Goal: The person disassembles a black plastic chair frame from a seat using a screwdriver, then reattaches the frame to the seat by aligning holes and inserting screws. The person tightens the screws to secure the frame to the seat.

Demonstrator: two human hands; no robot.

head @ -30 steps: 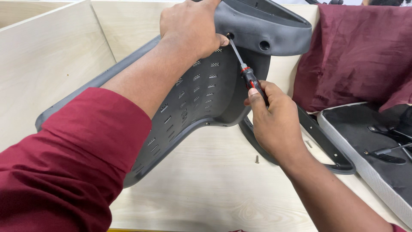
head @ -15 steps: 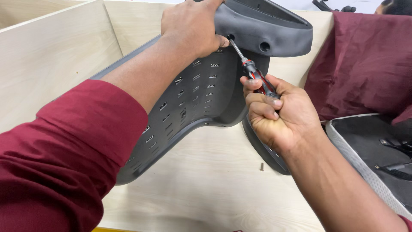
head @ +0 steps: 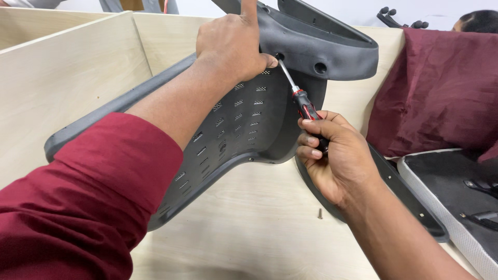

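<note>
Head view: my left hand (head: 231,44) grips the grey chair back (head: 244,119) at its top, fingers clamped on it. Since a second ago my right hand (head: 332,155) has slid down the screwdriver (head: 301,103) (fingers wrapped on its handle), tip still in the screw hole. Its long axis runs up-left, tip at the top. A loose screw (head: 320,213) lies on the bench (head: 249,233).

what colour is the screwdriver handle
Red and black screwdriver handle, gripped in the right hand; it shows best in the head view.
</note>
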